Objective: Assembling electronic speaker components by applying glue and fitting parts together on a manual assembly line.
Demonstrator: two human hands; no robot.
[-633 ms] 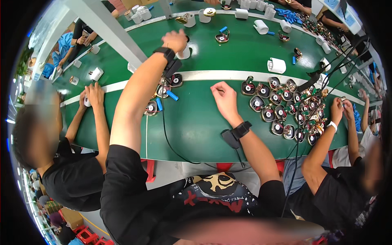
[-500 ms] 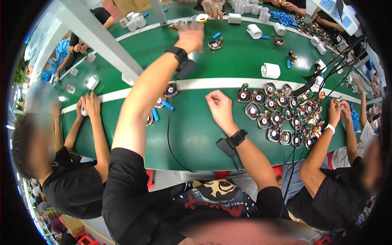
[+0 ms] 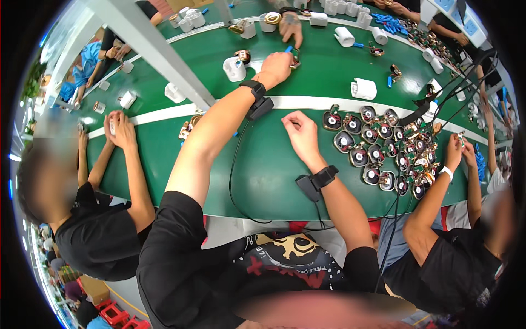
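My left hand [image 3: 275, 68] reaches far across the green table. Its fingers close on the edge of a small speaker unit [image 3: 296, 58], with a blue cylindrical cell [image 3: 289, 49] beside it. A co-worker's hand [image 3: 290, 30] hovers just beyond that unit. My right hand [image 3: 302, 134] is held above the near part of the table, fingers curled and thumb against the index finger, with nothing visible in it. To its right lies a cluster of black-rimmed speaker units [image 3: 359, 156]. Behind my left wrist are an open white housing [image 3: 234, 69] and a gold-rimmed speaker [image 3: 243, 56].
A white rail [image 3: 307, 102] crosses the table, and a grey post [image 3: 159, 60] rises on the left. Black cables hang on the right near a power strip [image 3: 466, 22]. Co-workers sit on both sides. A white housing [image 3: 364, 89] lies beyond the rail.
My left hand has moved right and nearer, onto the speaker unit. The white housing behind my wrist now shows. My right hand keeps its curled pose; the whole view has shifted slightly.
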